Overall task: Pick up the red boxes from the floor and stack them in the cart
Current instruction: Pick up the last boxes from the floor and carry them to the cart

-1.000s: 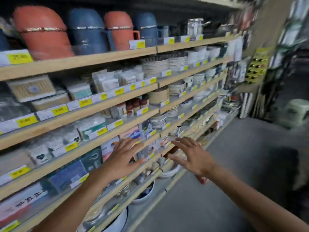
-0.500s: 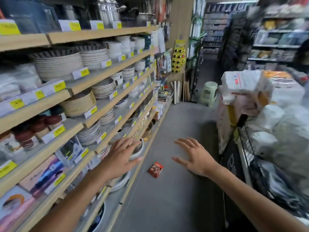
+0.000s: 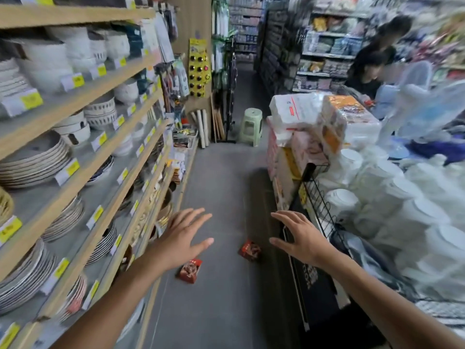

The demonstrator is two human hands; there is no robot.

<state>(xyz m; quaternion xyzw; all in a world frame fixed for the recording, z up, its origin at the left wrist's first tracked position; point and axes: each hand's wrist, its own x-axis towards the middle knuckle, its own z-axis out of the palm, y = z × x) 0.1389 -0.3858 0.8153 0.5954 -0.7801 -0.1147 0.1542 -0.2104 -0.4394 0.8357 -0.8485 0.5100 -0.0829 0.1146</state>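
Observation:
Two small red boxes lie on the grey aisle floor: one red box (image 3: pixel 189 270) just below my left hand, a second red box (image 3: pixel 249 251) further on, between my two hands. My left hand (image 3: pixel 181 238) reaches forward over the floor with fingers spread, holding nothing. My right hand (image 3: pixel 300 239) is also stretched out flat and empty, beside the black wire cart (image 3: pixel 317 197) on the right. The cart is heaped with white plastic-wrapped goods.
Wooden shelves (image 3: pixel 83 172) full of plates and bowls line the left side. A green plastic stool (image 3: pixel 250 129) stands at the aisle's far end. Stacked packages (image 3: pixel 309 127) crowd the cart's front. Two people (image 3: pixel 372 71) are at the back right.
My view has swung right, from the shelves to the aisle, bringing the floor, both red boxes and the cart into sight. Both hands stay outstretched and empty.

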